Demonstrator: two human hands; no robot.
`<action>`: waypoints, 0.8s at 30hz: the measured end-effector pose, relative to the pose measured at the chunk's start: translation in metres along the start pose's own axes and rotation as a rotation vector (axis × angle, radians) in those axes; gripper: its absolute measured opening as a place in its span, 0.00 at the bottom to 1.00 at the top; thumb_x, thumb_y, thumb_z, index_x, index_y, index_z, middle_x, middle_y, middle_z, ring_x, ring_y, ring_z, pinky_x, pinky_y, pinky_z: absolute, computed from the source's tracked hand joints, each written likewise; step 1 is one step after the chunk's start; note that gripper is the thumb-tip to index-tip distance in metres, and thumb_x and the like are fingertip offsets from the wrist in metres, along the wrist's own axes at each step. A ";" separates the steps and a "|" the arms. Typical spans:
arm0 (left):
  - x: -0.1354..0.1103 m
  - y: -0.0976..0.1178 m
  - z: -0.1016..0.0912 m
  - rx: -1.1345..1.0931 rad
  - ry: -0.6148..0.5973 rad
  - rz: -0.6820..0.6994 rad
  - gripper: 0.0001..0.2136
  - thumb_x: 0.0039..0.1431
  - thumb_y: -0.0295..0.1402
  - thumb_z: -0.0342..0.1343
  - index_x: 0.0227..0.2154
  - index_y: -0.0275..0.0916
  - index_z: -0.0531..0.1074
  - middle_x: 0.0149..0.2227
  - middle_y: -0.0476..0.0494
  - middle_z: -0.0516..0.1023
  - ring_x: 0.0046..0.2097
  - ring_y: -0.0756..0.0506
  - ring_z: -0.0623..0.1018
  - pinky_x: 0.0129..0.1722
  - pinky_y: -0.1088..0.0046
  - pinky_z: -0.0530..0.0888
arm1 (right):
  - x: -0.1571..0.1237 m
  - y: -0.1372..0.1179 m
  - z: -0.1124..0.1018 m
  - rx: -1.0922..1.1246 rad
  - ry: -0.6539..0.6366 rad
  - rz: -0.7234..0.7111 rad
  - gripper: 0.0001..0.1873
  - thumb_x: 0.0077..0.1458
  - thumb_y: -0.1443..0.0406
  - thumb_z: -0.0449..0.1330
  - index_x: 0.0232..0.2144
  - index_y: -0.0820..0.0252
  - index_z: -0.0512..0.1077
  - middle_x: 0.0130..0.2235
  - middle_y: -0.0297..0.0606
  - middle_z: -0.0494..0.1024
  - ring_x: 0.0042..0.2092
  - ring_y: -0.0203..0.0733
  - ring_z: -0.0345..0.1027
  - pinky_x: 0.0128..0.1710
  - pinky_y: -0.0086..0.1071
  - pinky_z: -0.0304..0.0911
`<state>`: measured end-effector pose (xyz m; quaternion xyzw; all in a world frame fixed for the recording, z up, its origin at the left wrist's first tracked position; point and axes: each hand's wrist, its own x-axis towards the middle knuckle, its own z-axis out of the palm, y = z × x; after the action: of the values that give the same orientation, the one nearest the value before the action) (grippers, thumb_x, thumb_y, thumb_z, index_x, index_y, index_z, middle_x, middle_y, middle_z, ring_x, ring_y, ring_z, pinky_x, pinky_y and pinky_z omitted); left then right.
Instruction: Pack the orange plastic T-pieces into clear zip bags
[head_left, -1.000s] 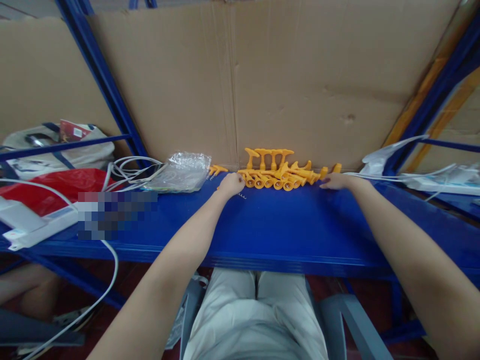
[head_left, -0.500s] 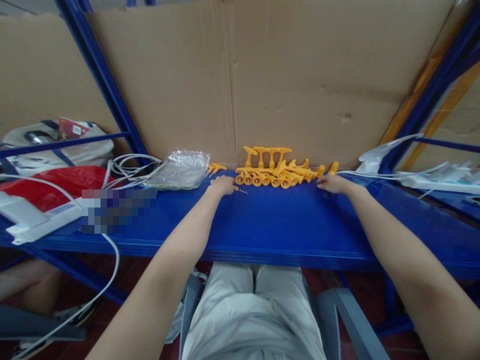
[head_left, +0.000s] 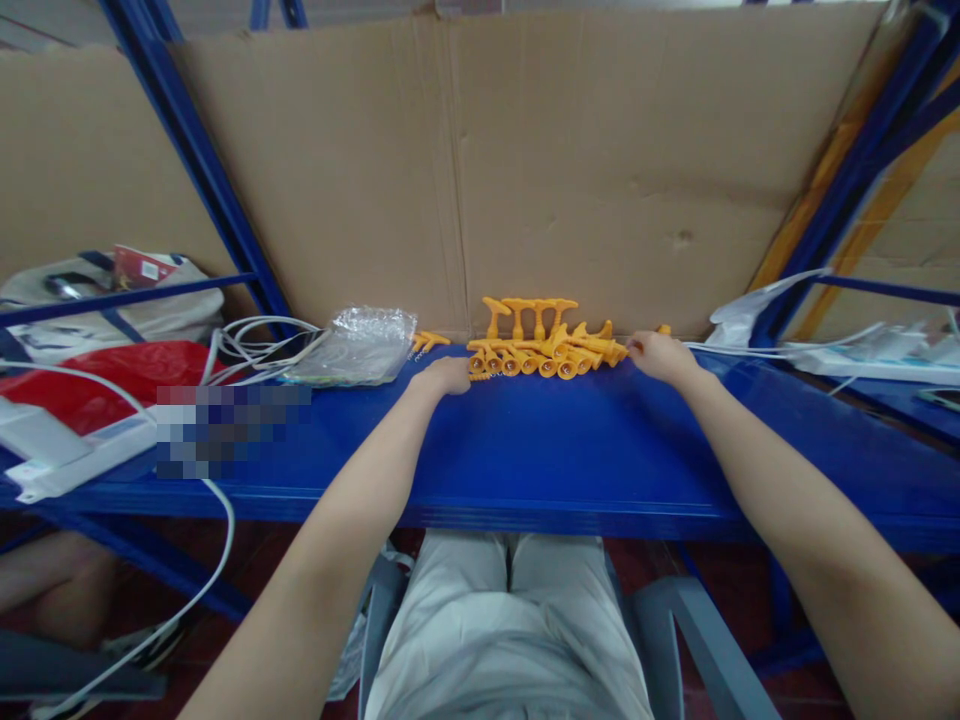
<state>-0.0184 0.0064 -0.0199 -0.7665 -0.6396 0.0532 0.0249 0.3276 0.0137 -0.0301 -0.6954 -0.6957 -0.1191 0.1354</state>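
Note:
My left hand (head_left: 448, 376) is closed at the left end of the row, on a yellow corkscrew (head_left: 478, 377) whose wire spiral points right. Yellow flared pieces with T-shaped ends (head_left: 547, 366) lie side by side on the blue table, their round cups facing me. Behind them several yellow T-shaped pieces (head_left: 538, 318) stand upright against the cardboard. At the row's right end, my right hand (head_left: 654, 354) has its fingers curled together against the last pieces; what they grip is hidden. Just behind that hand, the top of another yellow piece (head_left: 664, 329) shows.
Yellow corkscrews (head_left: 429, 342) lie left of the row, beside a clear plastic bag stack (head_left: 352, 345). White cables (head_left: 262, 328), a power strip (head_left: 90, 450) and a red bag (head_left: 127, 375) fill the left. A cardboard wall (head_left: 585, 150) closes the back; another strip (head_left: 877, 360) is at right.
My right hand has moved left, up to the end of the row. My left hand stays near its place, and its corkscrew's spiral now sits closer to the row.

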 end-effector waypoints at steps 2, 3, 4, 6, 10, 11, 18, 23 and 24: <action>-0.002 0.001 -0.002 -0.031 0.020 0.001 0.24 0.59 0.23 0.47 0.59 0.37 0.67 0.57 0.32 0.74 0.57 0.38 0.75 0.52 0.68 0.72 | -0.002 -0.004 -0.003 -0.007 0.061 0.010 0.15 0.60 0.64 0.50 0.43 0.59 0.74 0.47 0.49 0.80 0.48 0.54 0.74 0.44 0.42 0.66; -0.002 0.001 -0.002 -0.047 0.039 -0.003 0.24 0.60 0.23 0.46 0.59 0.37 0.66 0.57 0.32 0.75 0.57 0.38 0.76 0.52 0.68 0.72 | -0.003 -0.006 -0.004 -0.009 0.087 0.005 0.14 0.60 0.63 0.52 0.42 0.58 0.74 0.46 0.48 0.80 0.47 0.54 0.74 0.43 0.42 0.66; -0.001 0.002 -0.002 -0.064 0.064 -0.007 0.24 0.60 0.24 0.46 0.60 0.37 0.65 0.56 0.33 0.75 0.56 0.38 0.76 0.52 0.68 0.72 | -0.003 -0.008 -0.004 -0.009 0.110 -0.004 0.13 0.59 0.62 0.53 0.42 0.58 0.74 0.45 0.48 0.79 0.47 0.54 0.74 0.42 0.42 0.66; 0.001 0.003 -0.001 -0.103 0.132 -0.015 0.22 0.61 0.25 0.46 0.59 0.37 0.66 0.54 0.32 0.77 0.55 0.38 0.76 0.51 0.68 0.72 | -0.003 -0.012 -0.004 -0.007 0.155 -0.040 0.12 0.58 0.62 0.54 0.42 0.57 0.73 0.45 0.47 0.79 0.45 0.53 0.74 0.40 0.40 0.66; 0.010 0.007 0.009 -0.241 0.288 -0.015 0.18 0.65 0.28 0.44 0.56 0.37 0.65 0.50 0.34 0.78 0.53 0.40 0.77 0.51 0.67 0.72 | -0.004 -0.020 0.000 0.052 0.208 -0.183 0.13 0.56 0.66 0.51 0.42 0.57 0.72 0.46 0.47 0.76 0.45 0.52 0.73 0.40 0.41 0.68; 0.014 0.008 0.013 -0.280 0.324 -0.010 0.18 0.66 0.29 0.43 0.56 0.38 0.65 0.49 0.34 0.78 0.53 0.40 0.77 0.51 0.67 0.72 | -0.004 -0.022 0.001 0.087 0.220 -0.229 0.14 0.56 0.67 0.51 0.43 0.58 0.72 0.47 0.47 0.74 0.45 0.52 0.73 0.41 0.42 0.68; 0.031 0.011 0.034 -0.441 0.495 0.063 0.15 0.64 0.28 0.45 0.52 0.41 0.67 0.47 0.39 0.77 0.51 0.42 0.76 0.52 0.66 0.72 | -0.003 -0.036 0.009 0.376 0.301 -0.488 0.21 0.59 0.63 0.51 0.54 0.51 0.72 0.53 0.48 0.68 0.52 0.54 0.69 0.50 0.54 0.68; 0.031 0.014 0.034 -0.475 0.581 0.181 0.14 0.64 0.30 0.46 0.50 0.39 0.68 0.46 0.39 0.76 0.49 0.42 0.76 0.52 0.64 0.72 | -0.008 -0.051 0.006 0.499 0.314 -0.638 0.21 0.62 0.61 0.52 0.56 0.49 0.72 0.54 0.46 0.68 0.55 0.53 0.66 0.56 0.55 0.64; 0.031 0.015 0.033 -0.474 0.586 0.208 0.14 0.63 0.31 0.47 0.50 0.39 0.68 0.46 0.39 0.76 0.49 0.42 0.76 0.52 0.64 0.72 | -0.009 -0.055 0.006 0.527 0.313 -0.659 0.22 0.62 0.60 0.51 0.56 0.49 0.71 0.54 0.46 0.69 0.56 0.53 0.66 0.57 0.54 0.63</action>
<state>-0.0020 0.0327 -0.0559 -0.7945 -0.5188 -0.3149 0.0229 0.2726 0.0070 -0.0380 -0.3521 -0.8578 -0.0781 0.3663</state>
